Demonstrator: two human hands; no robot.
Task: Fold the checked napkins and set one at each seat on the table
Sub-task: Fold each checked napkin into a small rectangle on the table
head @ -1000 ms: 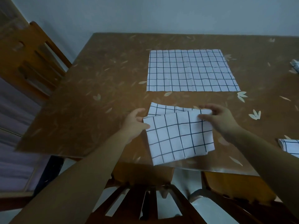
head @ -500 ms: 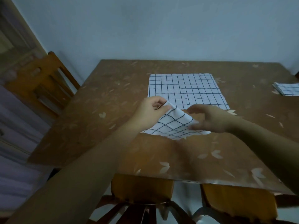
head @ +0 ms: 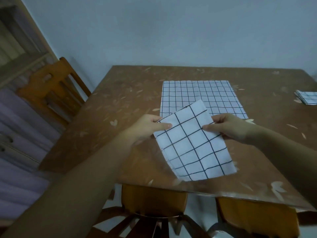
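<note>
A folded white napkin with black checks (head: 193, 145) hangs lifted above the near part of the brown table (head: 106, 117), tilted with its lower end toward me. My left hand (head: 149, 127) pinches its left edge and my right hand (head: 228, 126) pinches its right edge. Behind it an unfolded checked napkin (head: 199, 95) lies flat in the middle of the table. At the table's far right sits another folded checked napkin (head: 307, 98), partly cut off by the frame.
A wooden chair (head: 51, 90) stands at the table's left side. Two more chairs (head: 154, 203) (head: 255, 215) are tucked under the near edge. A pale wall runs behind the table; a cabinet (head: 17, 48) stands at far left.
Both hands picked the folded napkin up from the table near the front edge and now hold it in the air. My view tilted up, showing more wall.
</note>
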